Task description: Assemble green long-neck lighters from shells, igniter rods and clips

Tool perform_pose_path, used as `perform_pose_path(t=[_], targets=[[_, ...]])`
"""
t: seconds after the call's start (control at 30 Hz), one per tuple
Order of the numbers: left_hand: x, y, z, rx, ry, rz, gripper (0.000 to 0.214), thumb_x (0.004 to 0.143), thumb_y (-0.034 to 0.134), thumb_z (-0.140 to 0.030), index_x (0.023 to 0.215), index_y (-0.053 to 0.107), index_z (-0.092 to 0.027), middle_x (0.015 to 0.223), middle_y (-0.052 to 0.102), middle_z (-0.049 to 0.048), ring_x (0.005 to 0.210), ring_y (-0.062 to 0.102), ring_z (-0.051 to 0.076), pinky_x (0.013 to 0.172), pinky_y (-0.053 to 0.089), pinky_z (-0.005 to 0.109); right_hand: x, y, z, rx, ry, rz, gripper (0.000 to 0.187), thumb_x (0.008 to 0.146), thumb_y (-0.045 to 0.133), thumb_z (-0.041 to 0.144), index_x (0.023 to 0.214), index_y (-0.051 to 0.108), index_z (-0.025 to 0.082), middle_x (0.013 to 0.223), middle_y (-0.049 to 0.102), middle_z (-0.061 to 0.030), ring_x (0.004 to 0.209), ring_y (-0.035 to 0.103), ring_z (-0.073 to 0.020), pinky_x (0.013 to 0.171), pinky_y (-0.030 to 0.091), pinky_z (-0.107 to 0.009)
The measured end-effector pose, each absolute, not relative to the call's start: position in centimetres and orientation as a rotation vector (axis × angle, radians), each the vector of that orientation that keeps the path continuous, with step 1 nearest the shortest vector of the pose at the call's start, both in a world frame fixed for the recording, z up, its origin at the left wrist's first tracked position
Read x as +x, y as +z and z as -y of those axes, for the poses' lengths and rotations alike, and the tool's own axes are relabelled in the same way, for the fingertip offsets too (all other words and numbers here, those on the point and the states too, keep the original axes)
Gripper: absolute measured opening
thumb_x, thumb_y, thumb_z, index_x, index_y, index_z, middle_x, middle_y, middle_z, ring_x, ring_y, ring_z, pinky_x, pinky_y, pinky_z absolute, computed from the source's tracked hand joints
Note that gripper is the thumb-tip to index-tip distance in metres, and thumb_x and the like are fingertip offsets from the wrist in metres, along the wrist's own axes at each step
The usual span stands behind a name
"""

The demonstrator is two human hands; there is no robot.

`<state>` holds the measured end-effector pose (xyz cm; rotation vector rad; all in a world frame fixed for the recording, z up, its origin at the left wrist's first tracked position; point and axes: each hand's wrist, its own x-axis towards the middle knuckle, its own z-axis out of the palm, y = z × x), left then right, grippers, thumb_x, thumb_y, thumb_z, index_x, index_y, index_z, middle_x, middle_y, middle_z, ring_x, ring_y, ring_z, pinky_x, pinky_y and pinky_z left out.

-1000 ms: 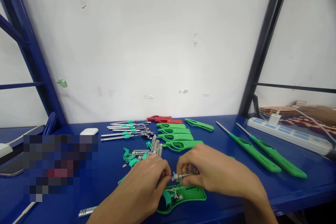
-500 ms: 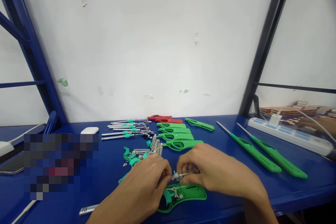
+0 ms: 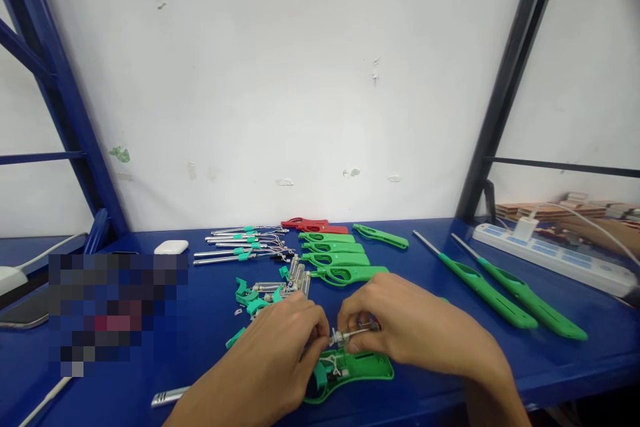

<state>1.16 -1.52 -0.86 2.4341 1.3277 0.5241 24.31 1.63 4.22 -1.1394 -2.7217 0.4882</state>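
Note:
My left hand [image 3: 273, 353] and my right hand [image 3: 405, 327] meet over the front of the blue bench, fingers pinched together. Between them sits a small clear and metal cylinder part [image 3: 350, 333], held at both ends. Directly beneath it lies an open green lighter shell half [image 3: 357, 367] with wires and a teal trigger inside. A metal tube [image 3: 167, 398] lies beside my left wrist.
Behind my hands lie small metal and teal parts [image 3: 273, 290], a row of green shells [image 3: 335, 257], one red shell [image 3: 313, 225] and metal tubes with wires [image 3: 240, 247]. Two finished green lighters [image 3: 500, 293] lie right. A white power strip [image 3: 550, 257] sits far right, a white case [image 3: 171, 247] left.
Almost nothing differs. My hands stay pinched on the small part over the green shell, with only slight finger shifts. The camera has tipped a little.

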Motion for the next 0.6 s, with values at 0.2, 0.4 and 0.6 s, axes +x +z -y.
perform_pose_path(t=[0.2,0.4,0.6], targets=[[1.33,-0.92,1.32,2.452,0.513,-1.321,0.021,0.108,0.049,-0.020,0.099,0.067,-0.024,0.097,0.069,0.0005,0.093,0.061,0.021,0.081,0.038,0.034,24.35,4.20,-1.52,-1.139,0.483,2.731,0.002,0.092,0.086,0.026,0.095,0.086,0.026,0.079,0.081,0.0032,0.072,0.069,-0.0161,0.064,0.037,-0.025],[1.31,-0.78,1.42,2.460,0.483,-1.332,0.023,0.108,0.048,-0.019,0.098,0.068,-0.024,0.094,0.069,0.0004,0.092,0.061,0.021,0.080,0.038,0.034,24.26,4.13,-1.71,-1.113,0.460,2.751,0.004,0.092,0.087,0.027,0.096,0.085,0.026,0.078,0.081,0.0031,0.072,0.070,-0.0158,0.064,0.037,-0.025],[1.42,-0.82,1.49,2.441,0.506,-1.315,0.022,0.109,0.051,-0.020,0.098,0.069,-0.025,0.097,0.071,-0.0005,0.094,0.063,0.020,0.083,0.040,0.034,24.54,3.59,-1.91,-1.142,0.533,2.709,0.006,0.093,0.087,0.023,0.097,0.085,0.026,0.086,0.084,0.0029,0.079,0.073,-0.0169,0.067,0.039,-0.025]])
